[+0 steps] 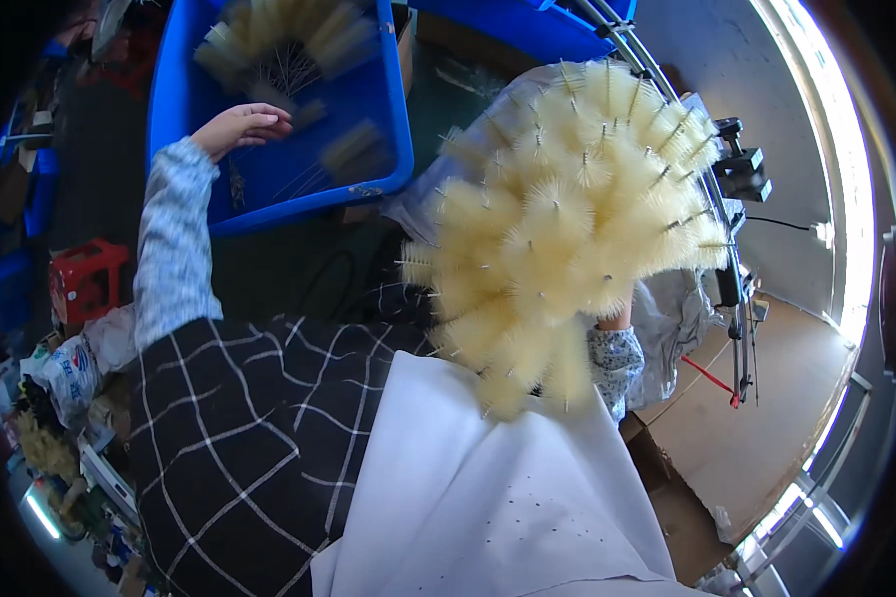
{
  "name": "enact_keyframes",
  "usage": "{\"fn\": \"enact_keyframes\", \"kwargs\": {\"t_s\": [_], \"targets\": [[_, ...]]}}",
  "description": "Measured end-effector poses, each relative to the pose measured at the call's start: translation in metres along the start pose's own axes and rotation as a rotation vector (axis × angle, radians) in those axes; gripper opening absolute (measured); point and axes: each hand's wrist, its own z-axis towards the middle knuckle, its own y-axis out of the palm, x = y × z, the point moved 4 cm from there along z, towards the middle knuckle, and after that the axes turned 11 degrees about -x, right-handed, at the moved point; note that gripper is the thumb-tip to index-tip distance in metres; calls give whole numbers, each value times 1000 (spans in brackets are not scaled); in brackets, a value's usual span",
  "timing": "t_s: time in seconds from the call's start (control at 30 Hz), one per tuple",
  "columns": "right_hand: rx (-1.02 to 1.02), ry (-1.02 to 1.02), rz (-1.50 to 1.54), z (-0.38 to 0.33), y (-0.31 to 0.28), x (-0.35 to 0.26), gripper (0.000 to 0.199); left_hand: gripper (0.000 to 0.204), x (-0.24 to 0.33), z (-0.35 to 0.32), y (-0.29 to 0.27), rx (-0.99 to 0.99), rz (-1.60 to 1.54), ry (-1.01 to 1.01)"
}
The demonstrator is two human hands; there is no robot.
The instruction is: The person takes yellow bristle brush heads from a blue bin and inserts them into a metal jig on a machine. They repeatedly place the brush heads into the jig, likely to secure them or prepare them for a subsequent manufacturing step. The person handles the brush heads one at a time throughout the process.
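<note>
Right, from the head view, the only one I have:

Left hand: my left hand (241, 126) reaches into the blue bin (184, 99), fingers loosely spread and lying on the loose brushes (289, 50) there. It grips nothing that I can see; I judge it is sorting through them.

Right hand: my right hand (617, 320) is mostly hidden behind the bundle (572, 219). Only a strip of it shows above the sleeve, closed around the wire stems at the base, as far as I can tell.

Bundle: a fat fan of cream bristle brushes, held upright near the middle of the frame, heads up and outward. Held by the stems like that, the bristles stay off everything, which I take to be the reason.

Bin: well apart from the bundle, up and to the left, tilted toward me. More brushes lie inside, blurred; thin wire stems show on its floor.

Lap: a white sheet (488, 488) lies over my knees, just below the bundle, beside a dark checked cloth (239, 428). I guess the sheet keeps stray bristles off the clothes.

Surface: no counter in view; the work is done over the lap and the bin.

Room: a cardboard slab (757, 428) to the right, a metal frame (732, 249) behind the bundle, a red stool (88, 279) and clutter on the left, bright daylight along the right rim.
</note>
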Motion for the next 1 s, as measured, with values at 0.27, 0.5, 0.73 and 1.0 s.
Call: {"fn": "enact_keyframes", "kwargs": {"t_s": [0.27,0.5,0.73,1.0], "targets": [[24,65,-119,1,-6,-9,36,62,-225,141,-92,142,738,-424],[59,82,-119,7,-11,-11,34,37,-135,105,30,-663,557,-384],[129,115,168,18,-7,-14,33,31,-111,90,46,-680,796,-465],[-34,-204,-506,28,-9,-28,28,24,-81,52,22,-468,795,-500]]}}
